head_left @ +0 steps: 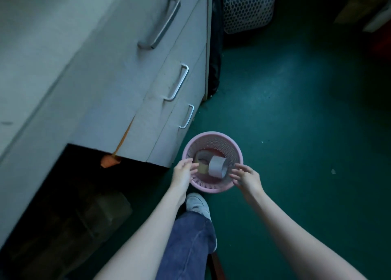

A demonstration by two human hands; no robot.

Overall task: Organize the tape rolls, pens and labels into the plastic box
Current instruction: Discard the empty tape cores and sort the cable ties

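Hands flank a pink perforated basket [212, 187] standing on the green floor [296, 131]. Left hand [183, 171] at the left rim, fingers loosely spread and seemingly touching the lip; right hand [246, 177] just beside the right rim, fingers relaxed and parted, gripping nothing. Inside the basket, two tape rolls: a grey tape roll [218, 166] on edge toward the near wall, and a brown tape roll [202, 163] lying behind and left of it, partly hidden by the left fingers. No pens or labels visible.

Likely step: taking hold of the basket by both sides, or reaching in for a roll. For a lift, best to close both palms against opposite walls below the flared rim and raise level, since the grey roll stands on its edge and may roll or tip out. For a pick, better to go for the grey roll first, thumb through the core.

Room: white drawer unit [169, 110] close on the left, its lowest handle [187, 116] jutting just above the basket, so worth avoiding a swing that way. Own shoe [197, 203] just below the basket. Open floor to the right and ahead; a white mesh bin [248, 8] well apart at the top.
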